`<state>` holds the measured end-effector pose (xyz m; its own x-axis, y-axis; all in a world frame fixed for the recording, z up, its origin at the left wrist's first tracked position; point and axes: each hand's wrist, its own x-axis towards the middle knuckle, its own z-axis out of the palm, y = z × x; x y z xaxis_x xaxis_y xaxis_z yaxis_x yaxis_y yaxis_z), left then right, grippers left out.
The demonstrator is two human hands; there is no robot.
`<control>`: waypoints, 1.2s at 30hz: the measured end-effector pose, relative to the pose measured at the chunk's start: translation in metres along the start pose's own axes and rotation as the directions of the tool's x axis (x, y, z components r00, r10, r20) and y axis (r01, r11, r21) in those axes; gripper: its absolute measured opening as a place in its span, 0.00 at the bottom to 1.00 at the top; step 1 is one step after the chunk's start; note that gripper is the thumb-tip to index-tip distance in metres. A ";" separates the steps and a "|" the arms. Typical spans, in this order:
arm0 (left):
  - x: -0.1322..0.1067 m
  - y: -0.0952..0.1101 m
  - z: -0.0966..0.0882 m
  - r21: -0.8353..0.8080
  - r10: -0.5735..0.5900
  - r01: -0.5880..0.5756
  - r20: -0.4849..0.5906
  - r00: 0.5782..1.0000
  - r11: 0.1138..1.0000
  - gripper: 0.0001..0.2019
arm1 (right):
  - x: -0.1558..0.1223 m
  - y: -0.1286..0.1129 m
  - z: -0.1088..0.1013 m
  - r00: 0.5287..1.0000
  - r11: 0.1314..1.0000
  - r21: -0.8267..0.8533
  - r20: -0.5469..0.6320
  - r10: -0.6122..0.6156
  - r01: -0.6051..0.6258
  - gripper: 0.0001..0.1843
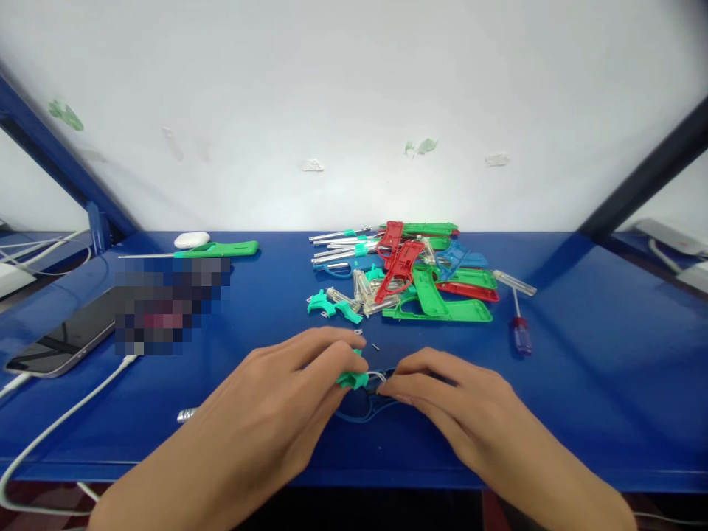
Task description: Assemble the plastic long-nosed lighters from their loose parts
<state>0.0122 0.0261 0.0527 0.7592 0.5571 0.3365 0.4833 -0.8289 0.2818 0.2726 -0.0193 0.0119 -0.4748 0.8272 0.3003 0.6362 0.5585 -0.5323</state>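
Between the thumb and fingers of my left hand [302, 376] is a small teal plastic trigger piece [354, 380]. A thin white wire [377, 375] runs from beside it toward my right fingertips. Under both hands, a blue lighter casing half [358, 417] with a loop-shaped guard lies on the table near its front edge. My right hand [442, 383] is closed over the right part of this casing, at the wire's end. Its fingers hide most of what they pinch there. Just beyond the hands lies a tiny metal pin [375, 346].
Behind the hands is a pile of green casing halves [453, 308], red casings [399, 269], metal lighter tubes [337, 254], clear fuel tanks [362, 287] and teal triggers [321, 302]. A screwdriver [521, 335] lies right; a green lighter [232, 249] and phone [71, 328] lie left.
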 end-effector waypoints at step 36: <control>0.001 0.000 0.000 0.067 0.010 -0.016 0.095 0.995 0.998 0.13 | -0.001 0.003 0.000 1.000 1.000 -0.012 0.007 -0.003 0.003 0.23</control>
<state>0.0128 0.0268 0.0530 0.8018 0.5418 0.2521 0.4993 -0.8392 0.2156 0.2752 -0.0183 0.0103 -0.4805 0.8254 0.2964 0.6424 0.5613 -0.5217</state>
